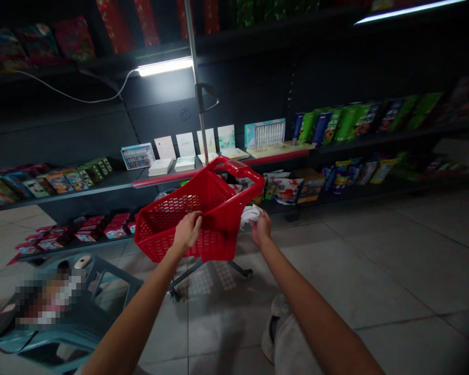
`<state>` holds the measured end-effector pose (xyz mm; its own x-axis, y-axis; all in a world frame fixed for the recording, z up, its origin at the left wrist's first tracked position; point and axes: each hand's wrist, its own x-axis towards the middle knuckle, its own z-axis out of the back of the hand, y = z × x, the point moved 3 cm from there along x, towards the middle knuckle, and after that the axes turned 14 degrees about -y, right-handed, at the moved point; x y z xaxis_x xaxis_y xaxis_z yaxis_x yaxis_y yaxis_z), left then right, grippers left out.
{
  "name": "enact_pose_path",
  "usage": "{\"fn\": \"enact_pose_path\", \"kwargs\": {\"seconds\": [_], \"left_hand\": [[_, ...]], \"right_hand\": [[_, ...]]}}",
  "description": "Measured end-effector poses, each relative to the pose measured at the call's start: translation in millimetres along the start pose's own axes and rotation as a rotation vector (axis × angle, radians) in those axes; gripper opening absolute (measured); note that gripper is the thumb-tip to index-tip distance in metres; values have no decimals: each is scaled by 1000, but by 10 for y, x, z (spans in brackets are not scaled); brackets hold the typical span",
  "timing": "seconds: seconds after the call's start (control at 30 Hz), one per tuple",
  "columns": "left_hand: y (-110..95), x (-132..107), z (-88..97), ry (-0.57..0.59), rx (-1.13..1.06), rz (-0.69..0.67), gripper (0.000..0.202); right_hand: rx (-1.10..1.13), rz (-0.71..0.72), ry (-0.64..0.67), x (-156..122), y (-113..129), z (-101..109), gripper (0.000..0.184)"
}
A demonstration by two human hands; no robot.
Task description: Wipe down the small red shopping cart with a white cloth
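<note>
The left hand [188, 230] was loosely curled at the near side rim of a red, perforated plastic shopping cart [221, 242]; I cannot tell whether it gripped. The right hand [261, 229] pinched a crumpled white cloth or tissue [251, 214] just beside the cart's right end, below the curved red plastic handle [258, 182], and was the nearer hand to it. The cart stood directly ahead, its long axis slanting across from left to right. Beyond ran dark shelving [82, 122] with packaged goods [346, 124].
</note>
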<state>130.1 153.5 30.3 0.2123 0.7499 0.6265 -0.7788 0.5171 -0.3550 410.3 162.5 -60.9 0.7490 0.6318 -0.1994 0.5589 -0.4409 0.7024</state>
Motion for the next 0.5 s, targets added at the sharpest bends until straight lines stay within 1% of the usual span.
{"fn": "enact_pose_path", "kwargs": {"seconds": [0.03,0.1,0.2,0.27,0.37,0.43,0.5], "left_hand": [[-63,35,-71,30,-13,24,32],[-114,73,-169,28,-17,90,31],[-79,60,-216,-60,-38,165,31],[-32,22,-206,-114,-61,185,31],[52,-55,-166,-174,-65,190,33],[120,-114,-136,-221,-47,182,37],[197,-177,-107,-282,-24,173,40]], "right_hand": [[88,-51,12,-23,-3,-33,37],[222,-113,57,-82,17,-105,31],[324,-176,152,-173,43,-196,21],[331,-170,165,-211,34,-219,20],[297,-118,161,-247,-14,-242,23],[248,-100,225,-294,-50,-294,23],[190,-70,321,-379,-62,-378,21]]}}
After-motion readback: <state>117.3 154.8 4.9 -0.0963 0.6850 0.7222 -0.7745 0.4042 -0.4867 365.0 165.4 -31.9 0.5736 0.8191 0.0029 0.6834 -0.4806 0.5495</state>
